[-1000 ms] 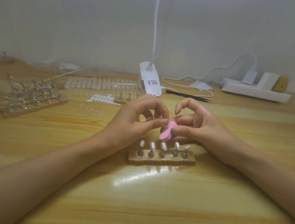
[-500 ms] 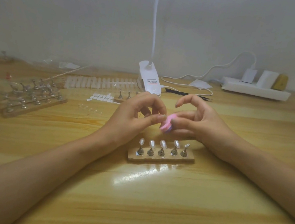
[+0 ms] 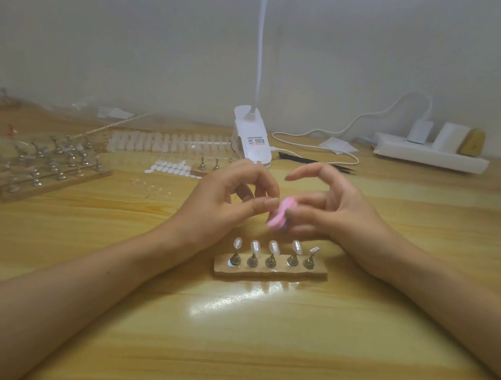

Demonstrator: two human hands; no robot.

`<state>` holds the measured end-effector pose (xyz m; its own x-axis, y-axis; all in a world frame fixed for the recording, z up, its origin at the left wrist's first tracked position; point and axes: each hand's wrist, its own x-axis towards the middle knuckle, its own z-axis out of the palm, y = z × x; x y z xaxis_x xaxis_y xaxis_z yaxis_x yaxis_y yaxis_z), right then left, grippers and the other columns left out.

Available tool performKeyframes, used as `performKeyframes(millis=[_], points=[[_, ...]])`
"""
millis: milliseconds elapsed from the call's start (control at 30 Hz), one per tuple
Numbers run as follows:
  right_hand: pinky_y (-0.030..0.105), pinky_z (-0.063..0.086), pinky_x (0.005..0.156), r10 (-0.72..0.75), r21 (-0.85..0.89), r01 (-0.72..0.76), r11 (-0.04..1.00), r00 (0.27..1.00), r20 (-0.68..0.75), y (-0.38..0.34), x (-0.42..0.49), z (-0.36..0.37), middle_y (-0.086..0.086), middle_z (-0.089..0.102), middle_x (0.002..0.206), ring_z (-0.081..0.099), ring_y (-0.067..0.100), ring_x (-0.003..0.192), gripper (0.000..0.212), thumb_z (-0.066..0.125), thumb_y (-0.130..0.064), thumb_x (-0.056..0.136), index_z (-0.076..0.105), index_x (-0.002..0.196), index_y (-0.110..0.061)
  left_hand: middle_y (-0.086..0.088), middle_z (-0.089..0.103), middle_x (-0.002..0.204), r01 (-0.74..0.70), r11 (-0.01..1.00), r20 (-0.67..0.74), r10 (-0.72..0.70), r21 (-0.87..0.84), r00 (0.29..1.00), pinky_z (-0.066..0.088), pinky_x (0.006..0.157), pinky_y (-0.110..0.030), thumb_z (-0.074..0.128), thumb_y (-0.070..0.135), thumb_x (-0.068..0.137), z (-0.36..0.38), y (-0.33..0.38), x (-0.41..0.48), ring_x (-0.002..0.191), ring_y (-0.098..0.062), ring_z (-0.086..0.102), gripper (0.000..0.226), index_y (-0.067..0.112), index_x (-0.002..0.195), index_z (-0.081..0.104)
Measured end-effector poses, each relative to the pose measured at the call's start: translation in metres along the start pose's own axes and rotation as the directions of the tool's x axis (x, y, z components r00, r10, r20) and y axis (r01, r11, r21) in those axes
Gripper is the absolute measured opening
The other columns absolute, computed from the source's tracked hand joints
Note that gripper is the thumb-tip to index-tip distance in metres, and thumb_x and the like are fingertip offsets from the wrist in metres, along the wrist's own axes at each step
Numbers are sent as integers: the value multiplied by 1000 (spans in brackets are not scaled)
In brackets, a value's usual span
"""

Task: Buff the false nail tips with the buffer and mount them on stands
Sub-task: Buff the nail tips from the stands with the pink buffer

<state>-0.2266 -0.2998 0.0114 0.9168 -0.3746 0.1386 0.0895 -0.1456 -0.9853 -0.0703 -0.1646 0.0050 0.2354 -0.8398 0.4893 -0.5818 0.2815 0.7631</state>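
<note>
Bracketing pink buffer (image 3: 281, 213): stand row (image 3: 271, 268) nearer; lamp clamp (image 3: 251, 141) behind.

You have one pink buffer (image 3: 279, 215), one near wooden base (image 3: 317, 274) bearing five stands (image 3: 271, 260), four mounted nail tips (image 3: 273, 247), one clip lamp (image 3: 252, 139) and one power strip (image 3: 430, 155).

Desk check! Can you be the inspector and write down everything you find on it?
Surface: wooden table, glossy, with bright glare in front of the block.
Job's things: pink buffer between the hands; stand block has five stands, four bearing nail tips, rightmost stand bare.
Clutter: rack of spare stands, nail tip strips, black tweezers.
Hands: right hand pinches the buffer; left hand pinches at it, contents hidden.
Cables: white cable loops from clip lamp to power strip.
Surroundings: plain wall.
</note>
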Motion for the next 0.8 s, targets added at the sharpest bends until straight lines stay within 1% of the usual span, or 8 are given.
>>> performKeyframes(millis=[67,167,233,333,433,500,700,800], points=[[31,61,71,0,-31,1,1000,999,32,0,0,1,14,76,100,75,25,87,47,78,-21,82,53,122,-22,-5,63,90,0,1000,1,0,2,1000,44,76,-19,69,8,88,0,1,0,82,-11,57,8,13,82,66],[30,61,65,9,-5,-9,1000,1000,-19,-1,-1,0,12,77,99,76,23,86,49,76,-23,81,51,124,-22,-6,63,89,8,1000,-6,-9,-9,1000,44,76,-18,69,9,88,1,2,0,83,-10,56,9,14,82,65],[28,59,64,-8,-52,9,999,1000,23,-1,0,1,12,77,99,76,24,86,48,76,-22,82,53,124,-24,-6,63,89,3,1000,-4,-3,1,1000,44,76,-19,68,12,87,1,3,0,83,-11,57,7,14,81,65],[29,60,63,10,-13,-10,1000,1000,-16,0,-1,0,12,77,99,75,23,86,48,76,-22,82,54,124,-23,-7,63,91,15,1000,-5,-15,-2,1000,44,75,-18,69,8,88,0,3,-1,81,-8,56,10,14,82,65],[25,57,61,1,-47,0,999,999,32,0,0,1,12,77,101,75,22,85,47,77,-22,82,55,124,-26,-8,63,89,10,1000,-2,-10,13,1000,44,75,-19,69,7,88,1,4,-1,82,-11,57,11,14,81,65],[29,60,61,24,-20,-25,999,1000,-19,0,-1,-1,12,77,101,76,24,86,51,77,-23,80,53,125,-25,-8,63,90,21,1000,0,-21,6,1000,44,75,-19,69,7,88,1,3,-1,82,-11,56,9,12,82,66],[30,60,64,15,-6,-16,1000,1000,-21,1,-1,0,15,76,100,76,27,87,57,74,-15,83,48,133,-24,-7,63,90,28,1000,-2,-28,-1,1000,43,75,-18,69,5,88,1,4,-1,80,-9,55,9,11,82,66],[30,60,66,7,-27,-6,1000,1000,15,1,0,0,15,76,101,75,29,87,63,74,-14,83,45,138,-27,-6,63,89,29,1000,-6,-29,13,1000,42,74,-16,69,5,88,1,6,-1,78,-6,54,10,11,81,66]])
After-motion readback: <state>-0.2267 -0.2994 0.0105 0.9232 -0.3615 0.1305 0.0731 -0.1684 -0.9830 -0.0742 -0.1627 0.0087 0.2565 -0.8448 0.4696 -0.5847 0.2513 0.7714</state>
